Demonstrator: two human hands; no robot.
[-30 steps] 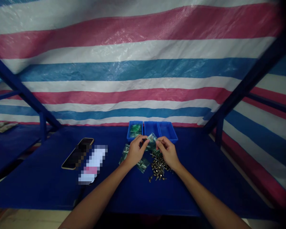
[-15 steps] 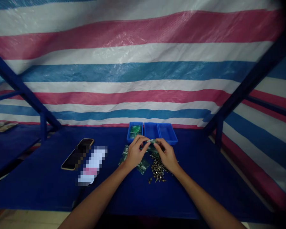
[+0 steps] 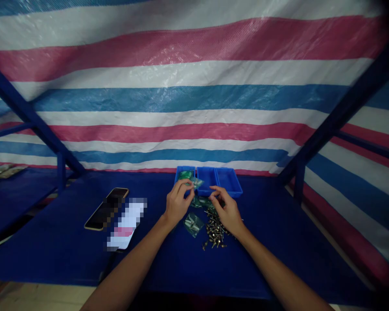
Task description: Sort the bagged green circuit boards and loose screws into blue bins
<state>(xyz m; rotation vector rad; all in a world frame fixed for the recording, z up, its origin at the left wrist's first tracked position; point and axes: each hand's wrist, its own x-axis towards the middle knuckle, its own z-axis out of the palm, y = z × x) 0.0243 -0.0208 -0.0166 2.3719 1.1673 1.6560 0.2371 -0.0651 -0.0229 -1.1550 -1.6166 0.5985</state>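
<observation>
Above the blue table (image 3: 68,242), the left hand (image 3: 176,203) pinches a green bag (image 3: 197,182); right hand (image 3: 227,211), grip unclear.

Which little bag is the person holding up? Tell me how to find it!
Look at the blue table, at the three blue trays in a row by the striped sheet. In front of the left two trays, the left hand pinches a small clear bag. It is the only one lifted up; the other bags lie flat beside the pile of screws.

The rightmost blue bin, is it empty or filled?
Empty: the rightmost blue bin shows only bare blue floor; the leftmost bin holds green packets.
</observation>
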